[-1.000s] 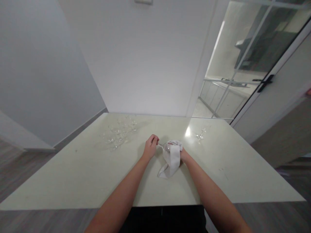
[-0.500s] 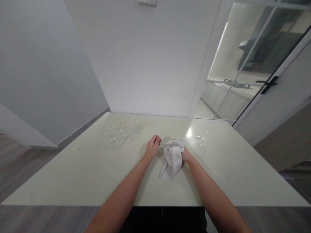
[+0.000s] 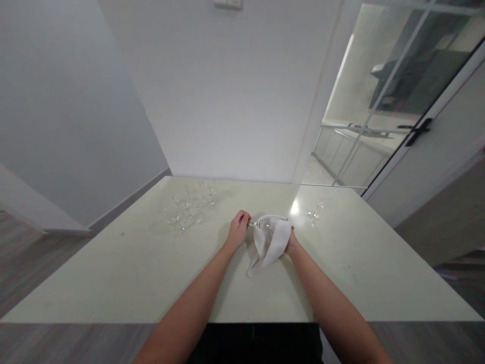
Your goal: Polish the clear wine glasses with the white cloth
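Over the middle of the pale table [image 3: 151, 273], my left hand [image 3: 239, 227] is closed on the stem end of a clear wine glass [image 3: 269, 226]. The glass lies on its side in the air, its bowl pointing right into a white cloth [image 3: 270, 248]. My right hand [image 3: 291, 241] is closed around the cloth at the bowl's rim end; its fingers are mostly hidden behind the fabric. One end of the cloth hangs down toward the tabletop.
Several clear stemmed glasses [image 3: 189, 205] stand grouped at the back left of the table. At the back right are more clear glasses [image 3: 315, 211], hard to make out. Behind the table rise a white wall [image 3: 235, 101] and a glass-paned door [image 3: 379, 101].
My right hand has shifted slightly right and turned the cloth, which now spreads more over the bowl's right side. The left hand stays at the stem.
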Motion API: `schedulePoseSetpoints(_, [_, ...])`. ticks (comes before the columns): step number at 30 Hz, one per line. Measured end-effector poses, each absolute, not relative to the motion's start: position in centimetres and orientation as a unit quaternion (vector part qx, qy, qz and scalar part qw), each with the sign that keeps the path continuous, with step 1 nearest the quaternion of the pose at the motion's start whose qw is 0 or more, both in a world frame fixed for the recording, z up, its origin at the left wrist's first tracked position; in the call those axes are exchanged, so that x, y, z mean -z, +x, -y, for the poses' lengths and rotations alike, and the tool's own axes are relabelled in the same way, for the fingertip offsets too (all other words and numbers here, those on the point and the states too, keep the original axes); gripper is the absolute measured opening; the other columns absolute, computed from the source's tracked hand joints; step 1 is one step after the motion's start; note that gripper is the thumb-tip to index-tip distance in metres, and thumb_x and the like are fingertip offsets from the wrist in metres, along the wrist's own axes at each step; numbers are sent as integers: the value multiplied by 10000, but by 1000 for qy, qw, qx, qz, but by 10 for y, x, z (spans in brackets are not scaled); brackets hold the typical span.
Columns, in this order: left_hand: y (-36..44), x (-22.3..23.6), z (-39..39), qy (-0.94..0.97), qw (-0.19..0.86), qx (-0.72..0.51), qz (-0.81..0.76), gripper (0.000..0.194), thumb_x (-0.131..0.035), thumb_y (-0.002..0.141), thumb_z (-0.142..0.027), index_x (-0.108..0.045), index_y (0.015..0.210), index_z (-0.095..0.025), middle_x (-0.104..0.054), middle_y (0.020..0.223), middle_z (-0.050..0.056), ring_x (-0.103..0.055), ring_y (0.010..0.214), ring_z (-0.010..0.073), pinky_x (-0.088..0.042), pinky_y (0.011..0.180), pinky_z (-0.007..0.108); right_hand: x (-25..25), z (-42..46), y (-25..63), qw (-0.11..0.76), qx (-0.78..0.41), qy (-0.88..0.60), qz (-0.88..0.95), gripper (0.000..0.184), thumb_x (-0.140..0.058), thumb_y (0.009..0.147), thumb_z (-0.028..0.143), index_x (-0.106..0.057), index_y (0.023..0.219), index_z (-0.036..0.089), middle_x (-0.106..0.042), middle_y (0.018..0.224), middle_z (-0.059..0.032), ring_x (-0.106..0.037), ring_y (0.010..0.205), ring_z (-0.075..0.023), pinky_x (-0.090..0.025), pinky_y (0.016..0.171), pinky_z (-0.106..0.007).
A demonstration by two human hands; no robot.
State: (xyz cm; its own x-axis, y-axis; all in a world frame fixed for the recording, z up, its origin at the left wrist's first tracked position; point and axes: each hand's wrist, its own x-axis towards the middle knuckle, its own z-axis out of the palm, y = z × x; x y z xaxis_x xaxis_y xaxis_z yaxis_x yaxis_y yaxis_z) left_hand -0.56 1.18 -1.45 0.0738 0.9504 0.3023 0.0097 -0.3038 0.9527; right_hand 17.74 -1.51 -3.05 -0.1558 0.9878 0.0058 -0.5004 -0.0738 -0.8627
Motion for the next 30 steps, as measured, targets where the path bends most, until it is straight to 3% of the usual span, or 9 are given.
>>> schedulePoseSetpoints(3, [-3, 15, -13, 560, 444, -568, -408, 356, -502, 905, -534, -481, 763, -207, -412, 625, -48, -388, 551, 114, -319, 531, 234, 24, 11, 177, 588, -720, -283, 236, 354, -616, 776, 527, -717, 876, 203, -772, 860, -41, -711, 833, -245, -553, 922, -404])
schedulePoseSetpoints(6, [-2, 15, -11, 583, 412, -568, -410, 313, -560, 885, -503, -477, 820, -209, -447, 695, -44, -427, 619, 115, -354, 593, 233, 13, 13, 176, 589, -731, -263, 224, 475, -558, 816, 646, -718, 895, 206, -775, 878, -59, -713, 939, -277, -528, 985, -441])
schedulePoseSetpoints(9, [-1, 13, -3, 644, 385, -523, -404, 305, -617, 861, -481, -488, 884, -205, -487, 763, -38, -454, 684, 117, -370, 649, 235, 6, 21, 176, 597, -726, -240, 244, 698, -499, 748, 836, -727, 970, 215, -773, 933, -97, -689, 1057, -321, -532, 977, -481])
schedulePoseSetpoints(13, [5, 13, 11, 753, 404, -378, -357, 355, -687, 819, -502, -536, 912, -194, -552, 789, -26, -485, 699, 123, -372, 651, 242, 6, 34, 175, 588, -723, -242, 271, 856, -441, 667, 939, -718, 1026, 213, -765, 951, -114, -684, 1064, -332, -566, 899, -482])
schedulePoseSetpoints(17, [18, 16, 22, 721, 502, -355, -320, 418, -639, 840, -579, -538, 911, -179, -540, 710, -30, -489, 621, 118, -383, 590, 239, 11, 39, 168, 527, -739, -307, 285, 669, -657, 656, 789, -702, 909, 171, -743, 782, -119, -720, 869, -306, -601, 743, -420])
schedulePoseSetpoints(20, [22, 15, 24, 674, 572, -354, -306, 466, -581, 864, -621, -566, 948, -163, -534, 668, -30, -487, 545, 113, -383, 520, 229, 10, 36, 160, 542, -686, -395, 284, 467, -808, 617, 579, -670, 810, 176, -682, 601, -46, -682, 620, -237, -581, 598, -348])
schedulePoseSetpoints(24, [12, 3, 20, 734, 477, -380, -300, 463, -538, 907, -570, -657, 741, -154, -648, 881, 60, -596, 715, 143, -448, 600, 237, 5, 30, 158, 644, -538, -470, 274, 395, -798, 648, 535, -649, 785, 195, -688, 650, -9, -626, 580, -173, -521, 569, -286])
schedulePoseSetpoints(27, [3, -4, 17, 739, 372, -443, -345, 444, -509, 937, -503, -661, 680, -174, -643, 744, 39, -595, 702, 145, -452, 666, 252, 7, 30, 160, 623, -472, -509, 360, 390, -738, 717, 559, -647, 782, 185, -703, 733, -29, -634, 683, -175, -513, 658, -287])
schedulePoseSetpoints(30, [-1, -6, 13, 674, 320, -547, -379, 292, -648, 846, -469, -656, 790, -182, -647, 770, 26, -600, 755, 155, -453, 698, 261, 14, 34, 157, 574, -415, -495, 503, 372, -747, 735, 502, -656, 907, 185, -725, 846, -43, -649, 798, -192, -516, 783, -315])
